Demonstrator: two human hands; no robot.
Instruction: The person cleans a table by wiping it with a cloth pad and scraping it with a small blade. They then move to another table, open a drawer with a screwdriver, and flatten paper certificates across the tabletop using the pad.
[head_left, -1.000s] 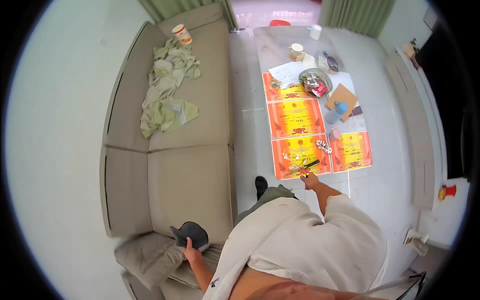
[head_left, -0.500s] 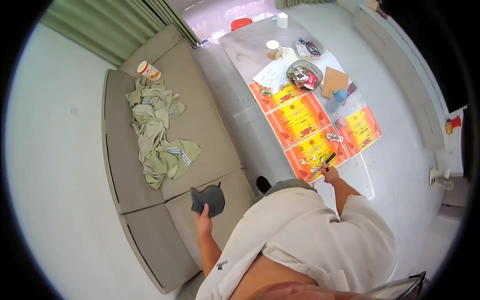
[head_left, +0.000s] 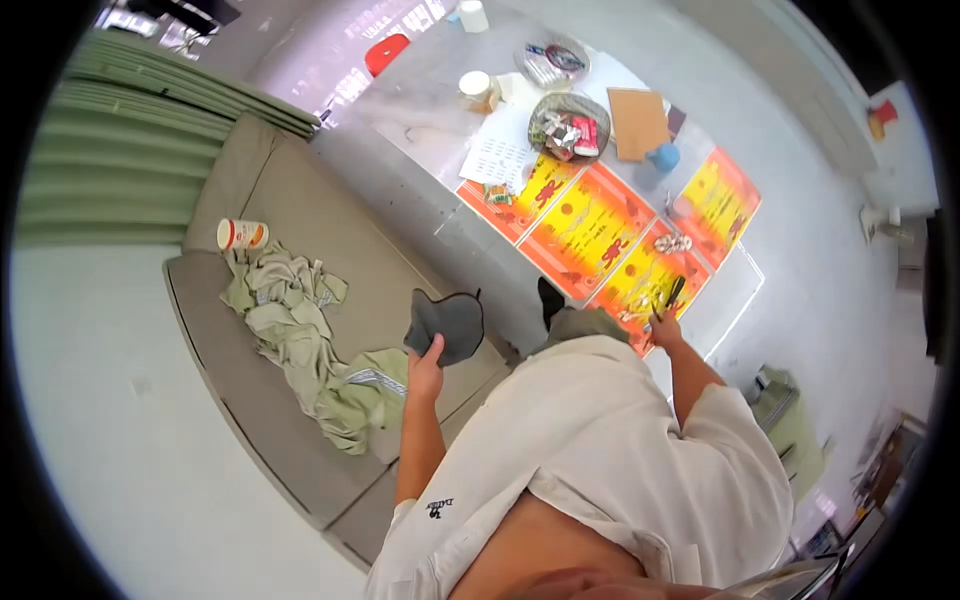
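My left hand [head_left: 426, 368] is closed on a dark grey fabric piece [head_left: 447, 328] with a curved, dark-trimmed edge and a small tab at one corner. It is held up over the couch, thumb on top. My right hand [head_left: 664, 328] is at the near edge of the table, fingers closed round a slim black-handled tool [head_left: 676, 291]; its exact kind is too small to tell. Below it is an orange-and-yellow printed mat [head_left: 648, 283] with small light pieces on it. A brown-and-white bundle [head_left: 673, 243] lies just beyond.
On the couch [head_left: 330, 215] are a crumpled green garment [head_left: 300, 340] and a white-and-red tub [head_left: 243, 234]. The table [head_left: 420, 110] bears a basket of packets [head_left: 570, 128], a lidded jar [head_left: 478, 92], a brown board [head_left: 638, 124] and a blue bottle [head_left: 662, 157]. A red stool [head_left: 386, 53] stands behind.
The view has turned and shifted, so couch and table appear rotated. My left hand with the grey fabric appears higher and closer to the table. My right hand remains at the table's near edge.
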